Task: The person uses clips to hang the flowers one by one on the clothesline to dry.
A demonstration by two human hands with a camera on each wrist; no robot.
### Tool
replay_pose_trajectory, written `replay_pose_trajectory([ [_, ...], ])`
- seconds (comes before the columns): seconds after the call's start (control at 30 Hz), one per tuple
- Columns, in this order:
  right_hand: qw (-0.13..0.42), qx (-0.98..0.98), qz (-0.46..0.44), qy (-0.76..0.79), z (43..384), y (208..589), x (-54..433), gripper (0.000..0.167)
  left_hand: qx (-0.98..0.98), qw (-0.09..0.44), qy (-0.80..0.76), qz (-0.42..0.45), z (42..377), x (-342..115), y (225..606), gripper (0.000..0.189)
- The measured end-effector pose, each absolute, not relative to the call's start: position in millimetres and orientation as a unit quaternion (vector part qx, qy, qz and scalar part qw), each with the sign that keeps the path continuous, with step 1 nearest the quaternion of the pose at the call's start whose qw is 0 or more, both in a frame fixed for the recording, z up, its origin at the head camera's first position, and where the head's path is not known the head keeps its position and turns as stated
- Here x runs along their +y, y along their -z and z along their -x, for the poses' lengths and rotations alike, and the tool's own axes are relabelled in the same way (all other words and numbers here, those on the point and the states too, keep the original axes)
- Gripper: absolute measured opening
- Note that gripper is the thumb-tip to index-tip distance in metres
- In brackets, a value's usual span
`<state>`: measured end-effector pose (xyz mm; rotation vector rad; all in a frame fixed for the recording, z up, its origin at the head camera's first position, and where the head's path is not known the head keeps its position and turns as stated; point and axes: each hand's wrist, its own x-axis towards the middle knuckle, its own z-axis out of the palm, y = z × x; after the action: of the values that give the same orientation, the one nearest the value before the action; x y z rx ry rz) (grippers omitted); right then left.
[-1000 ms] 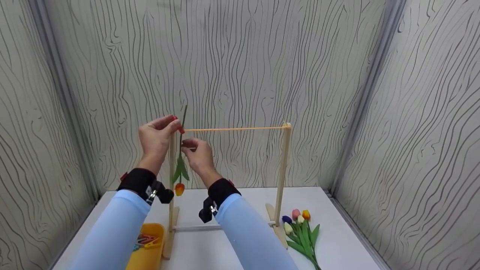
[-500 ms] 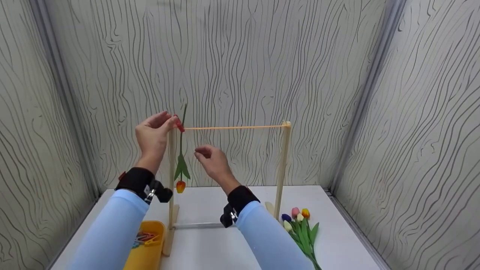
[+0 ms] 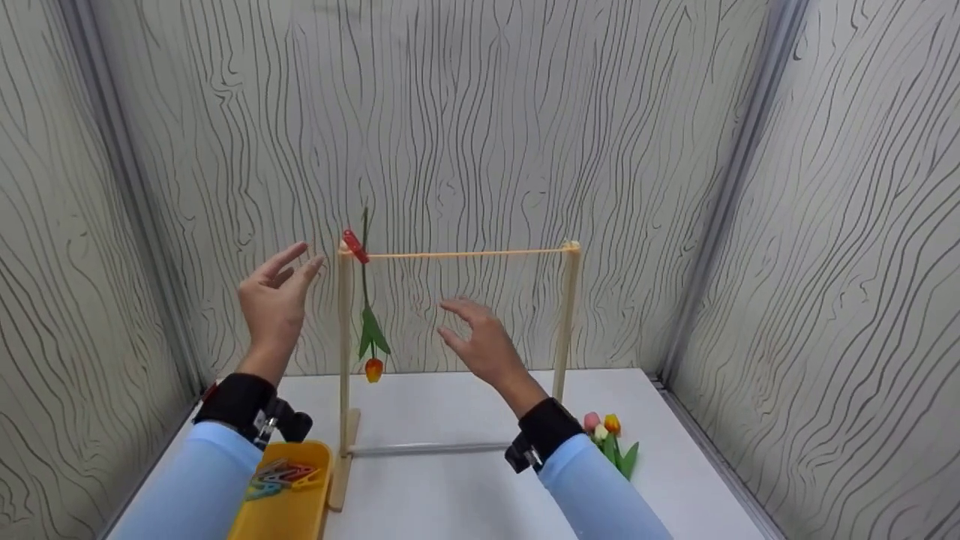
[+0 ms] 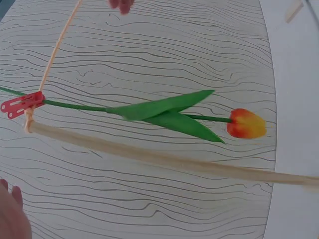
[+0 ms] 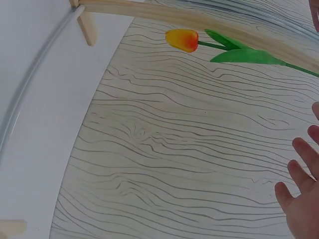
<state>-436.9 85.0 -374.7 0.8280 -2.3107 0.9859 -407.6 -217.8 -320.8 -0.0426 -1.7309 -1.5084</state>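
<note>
An orange-yellow artificial tulip point(image 3: 373, 369) hangs head down near the left post, its stem held to the orange string point(image 3: 465, 253) by a red clothespin point(image 3: 355, 246). In the left wrist view the clothespin point(image 4: 24, 103) grips stem and string beside the post's top. My left hand point(image 3: 276, 300) is just left of the post, fingers apart and holding nothing. To the right of the hanging tulip, below the string, my right hand point(image 3: 484, 341) is in the air with loosely spread fingers and nothing in them. The right wrist view shows its fingers point(image 5: 300, 174) spread.
A yellow bin point(image 3: 289, 510) with several clothespins point(image 3: 281, 476) stands at the table's left. The wooden frame has a left post point(image 3: 344, 352), a right post point(image 3: 568, 322) and a low crossbar point(image 3: 435, 449). More tulips point(image 3: 611, 435) lie at the right, partly behind my right arm.
My right hand has let go of the stem and moved right. My left hand has released the clothespin and drawn back left and down. The tulip stays hanging and has swung slightly.
</note>
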Motion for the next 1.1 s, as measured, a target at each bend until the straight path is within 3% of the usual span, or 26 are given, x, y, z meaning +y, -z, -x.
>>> replay_pose_trajectory([
  [0.43,0.37,-0.855,-0.249,-0.262,423.4,429.1,218.9,0.046,-0.744,0.396,0.535,-0.056,370.0,-262.5,407.8,0.041],
  [0.63,0.398,-0.865,-0.201,-0.228,419.4,467.2,267.3,0.052,-0.792,0.359,0.491,-0.04,363.8,-273.6,443.6,0.054],
  [0.73,0.354,-0.896,-0.159,-0.216,412.0,486.8,284.1,0.057,-0.853,0.309,0.421,-0.013,360.9,-281.6,464.3,0.063],
  [0.97,0.176,-0.961,-0.075,-0.202,398.3,538.9,322.1,0.066,-0.959,0.104,0.262,0.009,368.1,-295.9,517.7,0.086],
  [1.1,0.104,-0.973,-0.055,-0.199,393.5,566.8,337.9,0.067,-0.975,0.042,0.218,0.008,369.9,-298.4,547.7,0.087],
])
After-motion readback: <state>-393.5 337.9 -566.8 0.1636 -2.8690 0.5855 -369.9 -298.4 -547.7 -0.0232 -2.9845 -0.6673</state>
